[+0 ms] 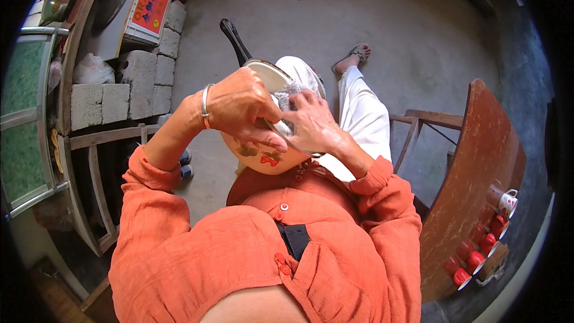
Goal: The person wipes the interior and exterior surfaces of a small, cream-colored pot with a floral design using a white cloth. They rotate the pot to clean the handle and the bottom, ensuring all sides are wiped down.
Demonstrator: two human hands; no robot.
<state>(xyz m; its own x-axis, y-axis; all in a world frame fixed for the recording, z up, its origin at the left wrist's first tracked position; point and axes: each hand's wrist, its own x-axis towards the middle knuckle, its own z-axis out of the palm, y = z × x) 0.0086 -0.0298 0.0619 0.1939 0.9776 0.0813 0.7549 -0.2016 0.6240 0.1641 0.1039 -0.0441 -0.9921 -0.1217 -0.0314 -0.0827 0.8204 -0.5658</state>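
The person is wearing a crinkled orange shirt [335, 251] with red buttons and long sleeves, pale trousers [362, 119], and a sandal [357, 55]. A silver bangle [205, 105] is circling the left wrist. A black strap [295, 239] is crossing the chest.

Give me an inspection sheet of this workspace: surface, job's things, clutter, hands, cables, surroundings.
Surface: bare grey concrete floor; brown wooden table at right.
Job's things: cream pan with red flower print and black handle, held tilted over the lap; grey scouring pad inside it.
Clutter: red and white cups on the table's edge; white bag on the grey blocks.
Hands: left hand in a grip on the pan's rim; right hand presses the pad.
Cables: nothing seen.
Surroundings: stove on the blocks, wooden frame at left.
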